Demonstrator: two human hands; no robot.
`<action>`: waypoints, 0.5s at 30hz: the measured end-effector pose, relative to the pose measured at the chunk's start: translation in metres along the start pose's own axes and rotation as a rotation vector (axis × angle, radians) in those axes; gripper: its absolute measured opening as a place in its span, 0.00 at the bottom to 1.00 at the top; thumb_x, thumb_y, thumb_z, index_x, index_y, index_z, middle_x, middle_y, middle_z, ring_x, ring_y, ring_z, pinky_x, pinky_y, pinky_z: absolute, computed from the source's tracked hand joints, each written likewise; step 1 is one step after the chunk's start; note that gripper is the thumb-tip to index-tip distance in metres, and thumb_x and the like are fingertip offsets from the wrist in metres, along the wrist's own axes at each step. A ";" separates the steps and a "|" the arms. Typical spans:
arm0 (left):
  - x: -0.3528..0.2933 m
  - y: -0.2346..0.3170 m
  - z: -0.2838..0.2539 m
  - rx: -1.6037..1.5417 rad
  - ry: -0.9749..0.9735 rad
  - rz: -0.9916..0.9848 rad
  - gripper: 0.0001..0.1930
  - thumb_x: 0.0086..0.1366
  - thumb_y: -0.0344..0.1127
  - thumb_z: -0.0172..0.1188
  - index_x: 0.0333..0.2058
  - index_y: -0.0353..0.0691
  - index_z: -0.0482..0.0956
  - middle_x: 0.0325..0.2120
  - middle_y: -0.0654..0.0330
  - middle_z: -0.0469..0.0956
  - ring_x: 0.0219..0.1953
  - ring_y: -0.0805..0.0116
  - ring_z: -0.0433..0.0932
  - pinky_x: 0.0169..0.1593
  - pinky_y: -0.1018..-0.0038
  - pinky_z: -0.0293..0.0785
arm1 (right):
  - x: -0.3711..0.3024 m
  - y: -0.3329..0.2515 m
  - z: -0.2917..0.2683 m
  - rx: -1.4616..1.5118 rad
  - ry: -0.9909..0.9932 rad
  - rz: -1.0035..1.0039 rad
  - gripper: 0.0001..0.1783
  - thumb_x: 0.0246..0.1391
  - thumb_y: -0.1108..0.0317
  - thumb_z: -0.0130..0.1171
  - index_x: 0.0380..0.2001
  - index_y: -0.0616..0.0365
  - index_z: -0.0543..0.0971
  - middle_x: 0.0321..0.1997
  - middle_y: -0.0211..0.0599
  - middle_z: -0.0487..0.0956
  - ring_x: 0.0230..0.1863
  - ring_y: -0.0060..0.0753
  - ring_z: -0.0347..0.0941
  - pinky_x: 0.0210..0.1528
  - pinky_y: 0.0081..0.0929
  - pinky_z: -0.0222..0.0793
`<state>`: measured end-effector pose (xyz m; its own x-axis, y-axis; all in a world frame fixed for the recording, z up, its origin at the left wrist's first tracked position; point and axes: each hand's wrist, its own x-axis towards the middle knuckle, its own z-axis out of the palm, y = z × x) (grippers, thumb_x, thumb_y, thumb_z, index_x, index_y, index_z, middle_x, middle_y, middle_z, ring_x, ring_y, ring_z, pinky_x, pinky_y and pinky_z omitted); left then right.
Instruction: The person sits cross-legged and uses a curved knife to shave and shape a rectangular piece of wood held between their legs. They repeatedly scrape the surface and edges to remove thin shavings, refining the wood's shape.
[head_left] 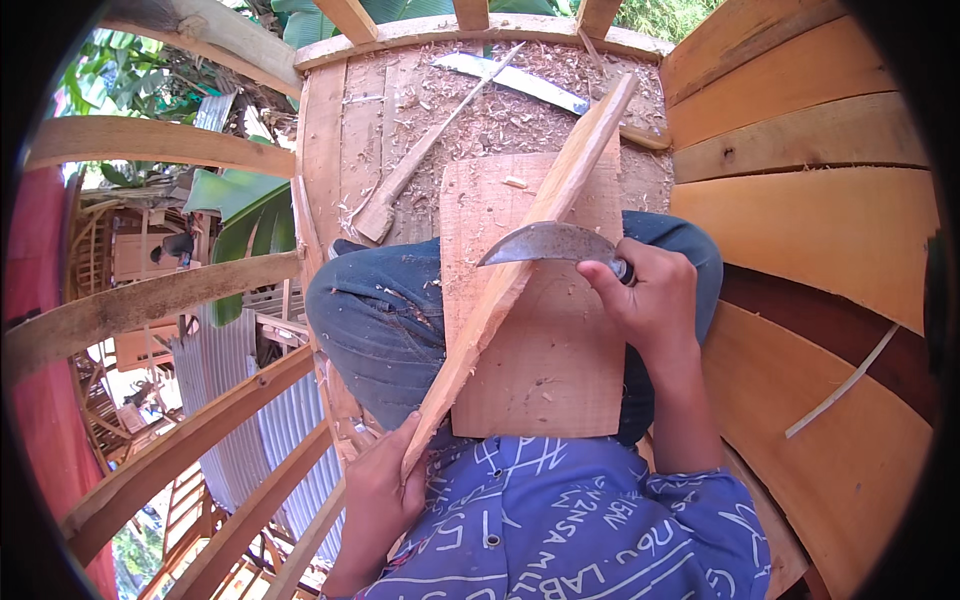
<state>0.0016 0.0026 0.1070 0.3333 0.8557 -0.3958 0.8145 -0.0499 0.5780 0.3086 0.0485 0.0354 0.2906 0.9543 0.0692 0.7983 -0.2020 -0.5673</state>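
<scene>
My left hand is closed around the near end of a long rough-hewn wooden piece. The piece slants up and to the right across a flat wooden board lying over my lap. My right hand grips the dark handle of a curved knife. Its broad, hooked blade points left and lies across the middle of the wooden piece. From this view I cannot tell whether the edge is cutting into the wood.
Beyond my crossed legs, wood shavings litter the plank floor. On it lie a paddle-shaped wooden piece and a machete. Slatted railings stand at left, a plank wall at right.
</scene>
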 end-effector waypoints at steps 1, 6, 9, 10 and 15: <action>-0.001 0.000 0.000 -0.020 -0.007 -0.020 0.23 0.54 0.23 0.62 0.51 0.36 0.75 0.29 0.46 0.79 0.31 0.48 0.81 0.36 0.64 0.75 | 0.003 0.000 0.001 -0.012 0.035 0.003 0.33 0.48 0.39 0.63 0.12 0.60 0.72 0.11 0.44 0.69 0.16 0.48 0.70 0.19 0.37 0.62; -0.008 -0.019 0.005 -0.015 -0.012 -0.023 0.24 0.54 0.23 0.61 0.52 0.38 0.75 0.27 0.45 0.79 0.29 0.50 0.81 0.34 0.64 0.75 | 0.034 0.050 -0.012 0.062 0.234 0.387 0.35 0.56 0.39 0.56 0.16 0.66 0.73 0.11 0.48 0.66 0.14 0.38 0.65 0.20 0.35 0.59; -0.009 -0.025 0.007 0.002 0.027 0.046 0.19 0.58 0.25 0.60 0.51 0.36 0.76 0.22 0.47 0.78 0.23 0.56 0.81 0.29 0.70 0.73 | 0.032 0.067 -0.031 0.083 0.260 0.366 0.34 0.57 0.42 0.56 0.16 0.67 0.73 0.10 0.46 0.64 0.14 0.29 0.61 0.20 0.35 0.58; -0.010 -0.026 0.008 -0.004 0.038 0.045 0.19 0.58 0.25 0.60 0.50 0.36 0.76 0.22 0.47 0.78 0.23 0.56 0.81 0.29 0.70 0.73 | 0.027 0.061 -0.036 0.099 0.245 0.330 0.34 0.57 0.43 0.57 0.16 0.67 0.72 0.10 0.45 0.64 0.14 0.26 0.60 0.20 0.34 0.57; -0.010 -0.028 0.006 -0.023 0.014 0.003 0.24 0.53 0.23 0.62 0.52 0.38 0.75 0.25 0.47 0.79 0.26 0.52 0.81 0.31 0.65 0.74 | -0.014 -0.015 -0.010 0.058 -0.003 -0.092 0.31 0.45 0.40 0.66 0.12 0.58 0.72 0.11 0.41 0.70 0.13 0.44 0.69 0.18 0.35 0.63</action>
<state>-0.0212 -0.0079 0.0906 0.3286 0.8627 -0.3844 0.8024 -0.0403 0.5954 0.2982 0.0356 0.0514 0.2159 0.9690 0.1202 0.7897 -0.1009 -0.6051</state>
